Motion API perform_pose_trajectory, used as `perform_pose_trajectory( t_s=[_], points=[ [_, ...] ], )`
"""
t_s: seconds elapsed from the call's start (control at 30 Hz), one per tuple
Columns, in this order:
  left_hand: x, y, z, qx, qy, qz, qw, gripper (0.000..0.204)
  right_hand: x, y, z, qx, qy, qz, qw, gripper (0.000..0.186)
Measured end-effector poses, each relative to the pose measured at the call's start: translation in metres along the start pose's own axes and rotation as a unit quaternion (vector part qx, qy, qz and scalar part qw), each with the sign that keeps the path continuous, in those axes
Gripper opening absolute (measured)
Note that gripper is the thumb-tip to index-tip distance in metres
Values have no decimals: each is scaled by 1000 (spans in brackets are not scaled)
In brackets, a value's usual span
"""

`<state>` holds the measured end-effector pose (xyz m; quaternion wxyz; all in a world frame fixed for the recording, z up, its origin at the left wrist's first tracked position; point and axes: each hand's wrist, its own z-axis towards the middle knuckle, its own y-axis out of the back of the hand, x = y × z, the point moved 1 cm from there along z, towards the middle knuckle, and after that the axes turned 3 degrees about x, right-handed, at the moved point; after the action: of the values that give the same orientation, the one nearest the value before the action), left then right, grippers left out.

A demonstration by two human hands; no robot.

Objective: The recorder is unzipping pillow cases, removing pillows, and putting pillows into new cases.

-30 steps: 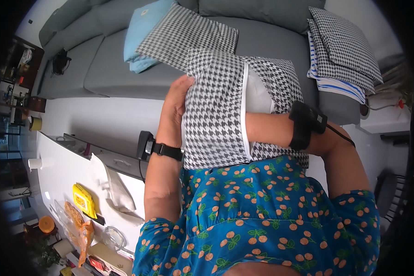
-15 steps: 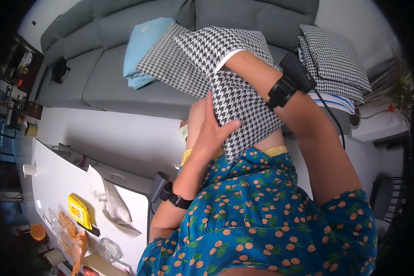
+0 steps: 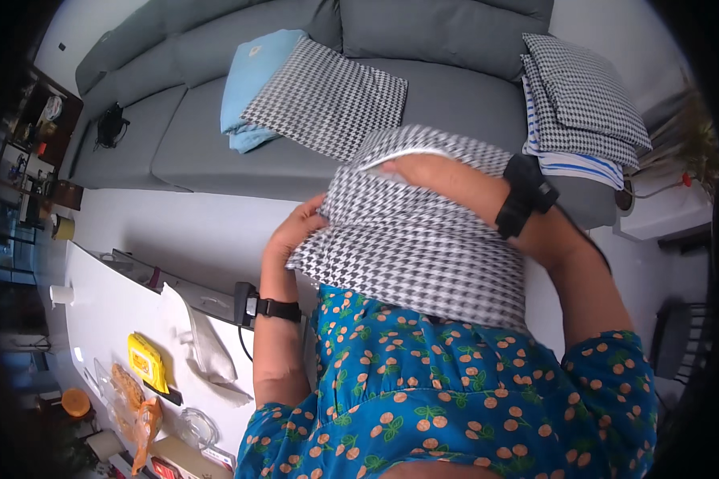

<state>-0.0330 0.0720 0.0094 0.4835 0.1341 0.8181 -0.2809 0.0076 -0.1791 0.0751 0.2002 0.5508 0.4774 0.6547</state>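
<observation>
A black-and-white houndstooth cushion cover (image 3: pixel 423 255) lies across my lap, its fabric wrinkled and partly blurred. White lining shows along its opening at the upper side. My right hand (image 3: pixel 403 168) reaches into that opening, and the fabric hides most of its fingers. At the cover's left edge, my left hand (image 3: pixel 299 226) grips the cloth, with some fingertips out of sight. Just beyond, on the sofa, a second houndstooth piece (image 3: pixel 327 96) lies flat, overlapping a folded light-blue cloth (image 3: pixel 252 88).
The grey sofa (image 3: pixel 192 152) spans the far side. Houndstooth cushions (image 3: pixel 587 92) are stacked on striped cloth (image 3: pixel 583 169) at its right end. On the left, a white table (image 3: pixel 104 311) holds a whitish cloth (image 3: pixel 200 343), a yellow wipes pack (image 3: pixel 147 361) and an orange bag (image 3: pixel 146 431).
The cover has come down and spread wider across my lap. My left hand has shifted left to its edge; my right hand is lower, still inside the opening.
</observation>
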Motion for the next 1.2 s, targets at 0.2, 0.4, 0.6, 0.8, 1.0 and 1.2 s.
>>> perform_pose_trajectory(
  t_s=[0.2, 0.4, 0.6, 0.8, 1.0, 1.2],
  points=[
    [-9, 5, 1, -106, -8, 334, 937, 50, -12, -43, -21, -6, 60, 81, 995, 30],
    [-41, -28, 36, -208, -162, 409, 873, 30, 2, -42, -17, 67, 119, 92, 986, 36],
    [-29, -33, 59, -271, -50, 493, 825, 32, 17, -30, -6, 172, 57, 58, 982, 36],
    [-19, -9, 62, -313, -117, 454, 826, 28, 15, -39, 21, 165, 77, 43, 982, 29],
    [-3, 14, 49, -235, -52, 348, 906, 28, 15, -53, 29, 194, 62, 28, 979, 18],
    [-6, 13, 32, -182, 10, 138, 974, 28, 21, -51, 25, 212, 51, 176, 960, 21]
  ],
)
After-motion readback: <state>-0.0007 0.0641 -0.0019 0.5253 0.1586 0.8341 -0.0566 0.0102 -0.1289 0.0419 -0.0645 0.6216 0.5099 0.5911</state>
